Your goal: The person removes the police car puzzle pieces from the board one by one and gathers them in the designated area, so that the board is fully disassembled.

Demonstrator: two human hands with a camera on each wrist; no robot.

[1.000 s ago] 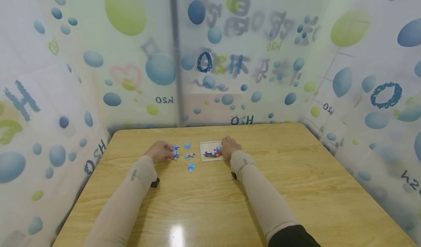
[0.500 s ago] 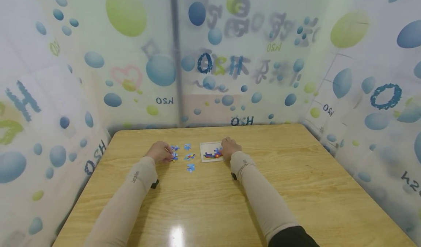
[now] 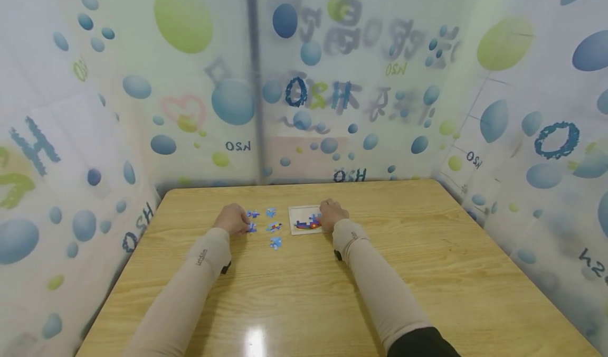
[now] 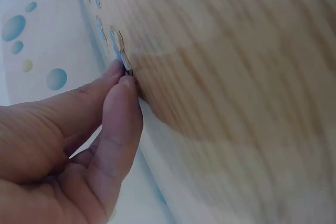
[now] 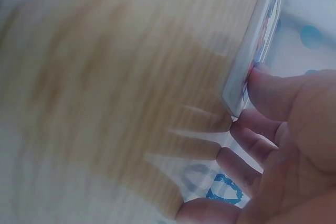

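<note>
since the frame one second earlier, the left hand [image 3: 233, 219] and its sleeve have shifted slightly rightward; the right hand [image 3: 333, 214] holds its position. three walls [image 3: 304, 159] visible, printed with blue and green spots. one wooden tabletop [image 3: 304, 299] below them. two beige sleeves [image 3: 173, 293], one per arm. one puzzle board [image 3: 300, 212], flat on the tabletop, right end partly covered by the right hand; assembled section dark blue, red and yellow, piece count not legible. two hands: the right has its fingers spread, thumb touching the board, fingertips just beside its corner; the left pinches one puzzle piece [image 3: 252, 228] between thumb and finger. whether that piece is lifted cannot be told. four loose pieces [image 3: 275, 242], mainly blue, lie apart between the left hand and the board.
</note>
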